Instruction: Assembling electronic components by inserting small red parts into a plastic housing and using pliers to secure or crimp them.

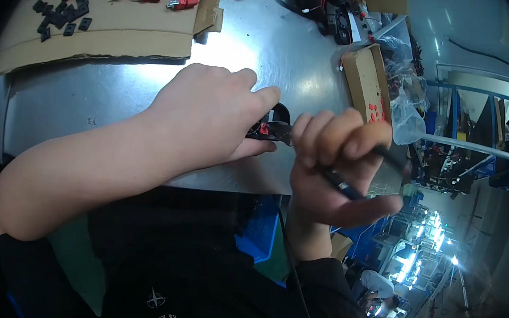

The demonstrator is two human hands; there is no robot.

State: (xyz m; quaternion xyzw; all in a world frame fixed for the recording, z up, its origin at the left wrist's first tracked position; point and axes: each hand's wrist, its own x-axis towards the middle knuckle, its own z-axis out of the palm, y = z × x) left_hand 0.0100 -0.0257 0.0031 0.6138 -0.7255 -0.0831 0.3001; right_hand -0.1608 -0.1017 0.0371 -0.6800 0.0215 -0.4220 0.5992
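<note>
My left hand is closed around a black plastic part with a small red piece on it, just above the metal table. Most of that part is hidden behind my fingers. In my right hand are dark-handled pliers, gripped with the fingers wrapped round. The tool's dark jaws reach in beside the red piece; whether they touch it I cannot tell. My right hand is a little smeared by motion.
On the metal table, a cardboard tray at the far left holds red connectors and small black pieces. Black housings with wires lie at the far right. Nearer stands a cardboard box with small red pieces.
</note>
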